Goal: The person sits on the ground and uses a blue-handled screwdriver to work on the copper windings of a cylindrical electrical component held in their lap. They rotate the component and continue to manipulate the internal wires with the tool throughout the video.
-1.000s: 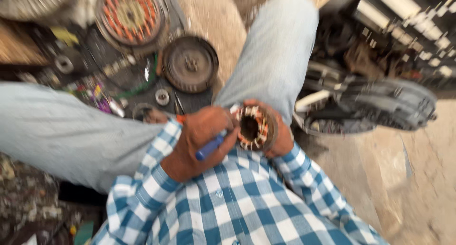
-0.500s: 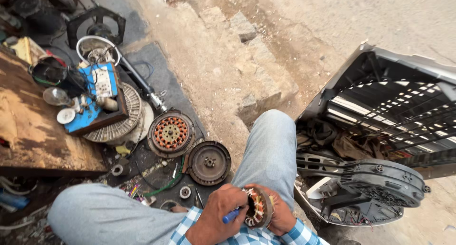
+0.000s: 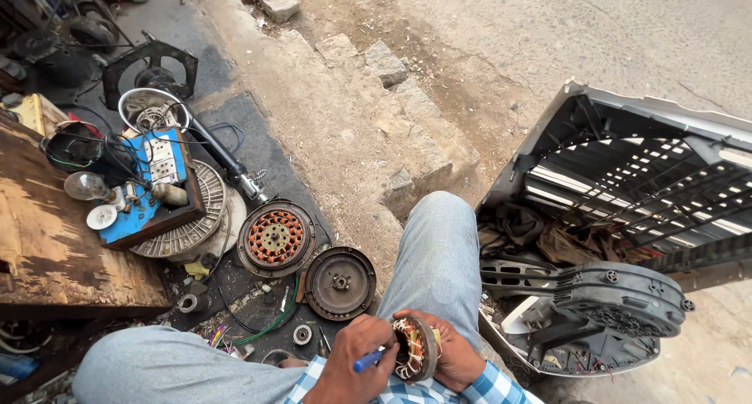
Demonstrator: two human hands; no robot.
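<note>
- The right hand (image 3: 453, 355) gripped a small wound stator (image 3: 415, 348) above the lap, standing on edge with its face toward the left hand (image 3: 351, 366).
- The left hand was closed around a blue-handled tool (image 3: 368, 361), its tip touching the stator's left face.
- A larger stator (image 3: 276, 238) lay on the ground.

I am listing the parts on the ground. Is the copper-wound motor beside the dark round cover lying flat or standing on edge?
Flat. The motor lies face up, its ring of copper coils fully visible, beside the cover, also flat.
</note>
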